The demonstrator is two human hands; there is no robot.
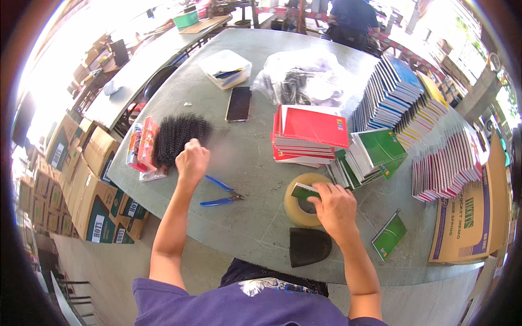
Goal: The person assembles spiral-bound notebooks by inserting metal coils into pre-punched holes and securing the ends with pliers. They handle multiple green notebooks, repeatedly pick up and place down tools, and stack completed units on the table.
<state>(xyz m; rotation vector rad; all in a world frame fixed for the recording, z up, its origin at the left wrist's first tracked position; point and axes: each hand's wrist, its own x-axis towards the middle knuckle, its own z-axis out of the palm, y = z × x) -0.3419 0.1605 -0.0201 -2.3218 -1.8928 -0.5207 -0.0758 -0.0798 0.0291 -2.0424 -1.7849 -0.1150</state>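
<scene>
My left hand [193, 160] is closed at the near right edge of a pile of black spiral binding coils [176, 130]. What its fingers pinch, if anything, is hidden. My right hand [335, 207] grips a small green notebook [305, 191] by its right end, above a large roll of clear tape [291, 209]. Between the hands lie blue-handled cutting pliers [220, 202], their handles spread. Another green notebook [389, 236] rests at the right, a wire coil sticking out at its top. Beyond my right hand sits a leaning stack of green notebooks [375, 152].
Red notebooks [312, 127], blue ones [391, 81] and maroon-edged ones [448, 165] stand in stacks. A cardboard box [462, 217] is at the right edge. Farther off are a phone [238, 104], a plastic tub [228, 65] and a clear bag [304, 76]. A black pad [309, 247] lies nearest me.
</scene>
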